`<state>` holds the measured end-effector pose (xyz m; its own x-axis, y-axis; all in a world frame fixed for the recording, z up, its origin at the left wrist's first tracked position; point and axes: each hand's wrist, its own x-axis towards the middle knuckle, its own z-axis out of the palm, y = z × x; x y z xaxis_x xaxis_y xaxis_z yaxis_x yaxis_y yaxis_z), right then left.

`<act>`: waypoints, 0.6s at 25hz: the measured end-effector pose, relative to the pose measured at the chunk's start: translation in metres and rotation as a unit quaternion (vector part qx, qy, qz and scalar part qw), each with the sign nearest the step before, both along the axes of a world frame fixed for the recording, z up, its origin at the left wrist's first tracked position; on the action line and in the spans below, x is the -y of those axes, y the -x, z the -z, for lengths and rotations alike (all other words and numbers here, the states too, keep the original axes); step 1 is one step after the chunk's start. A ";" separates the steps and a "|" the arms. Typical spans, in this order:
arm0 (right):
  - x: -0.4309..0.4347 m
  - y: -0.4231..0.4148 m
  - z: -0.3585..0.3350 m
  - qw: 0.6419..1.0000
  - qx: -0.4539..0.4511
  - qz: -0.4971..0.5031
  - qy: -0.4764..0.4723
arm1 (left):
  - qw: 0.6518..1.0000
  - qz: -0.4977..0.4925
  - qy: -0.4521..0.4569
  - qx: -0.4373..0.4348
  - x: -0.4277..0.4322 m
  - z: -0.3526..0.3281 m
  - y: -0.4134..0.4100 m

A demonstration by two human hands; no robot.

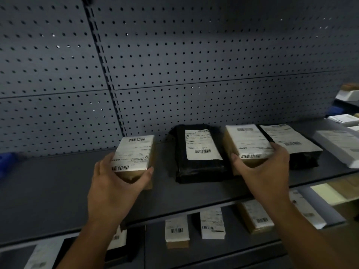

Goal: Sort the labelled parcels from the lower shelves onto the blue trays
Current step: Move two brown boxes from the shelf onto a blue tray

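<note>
Brown cardboard shows under the white labels of both boxes I hold. My left hand (114, 183) has thumb and fingers clamped around the near end of the left box (134, 156), close to the shelf's (58, 183) front edge. My right hand (266, 167) grips the near end of the right box (248, 142), farther back, between a black parcel (198, 164) and another black parcel (299, 146). More labelled parcels (212, 223) lie on the lower shelf (194, 251).

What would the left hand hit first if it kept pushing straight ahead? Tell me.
The left hand, with its grip on a brown parcel, points toward the back of the shelf. Nothing shows behind the parcel, so it would likely meet the pegboard wall first, though depth is unclear.
</note>
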<state>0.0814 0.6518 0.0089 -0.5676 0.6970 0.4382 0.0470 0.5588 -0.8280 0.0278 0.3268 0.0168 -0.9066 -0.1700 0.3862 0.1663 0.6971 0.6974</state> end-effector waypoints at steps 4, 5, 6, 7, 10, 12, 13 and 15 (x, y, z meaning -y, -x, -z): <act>0.031 0.006 -0.030 0.994 -0.068 -0.085 -0.001 | 0.998 -0.025 -0.022 -0.054 0.016 -0.021 -0.009; 0.041 0.008 -0.036 0.992 -0.079 -0.101 -0.009 | 0.997 -0.036 -0.025 -0.064 0.021 -0.026 -0.012; 0.053 0.009 -0.040 0.989 -0.090 -0.115 -0.020 | 0.996 -0.048 -0.025 -0.072 0.028 -0.029 -0.018; 0.064 0.010 -0.043 0.986 -0.100 -0.129 -0.029 | 0.995 -0.057 -0.024 -0.077 0.035 -0.032 -0.024; 0.094 0.011 -0.045 0.980 -0.095 -0.172 -0.034 | 0.992 -0.085 -0.030 -0.086 0.062 -0.032 -0.046; 0.120 0.013 -0.043 0.975 -0.085 -0.203 -0.037 | 0.988 -0.112 -0.037 -0.096 0.087 -0.031 -0.064; 0.135 0.013 -0.042 0.972 -0.083 -0.218 -0.039 | 0.987 -0.124 -0.036 -0.099 0.099 -0.031 -0.072; 0.172 0.012 -0.043 0.963 -0.084 -0.252 -0.038 | 0.983 -0.148 -0.032 -0.100 0.129 -0.031 -0.089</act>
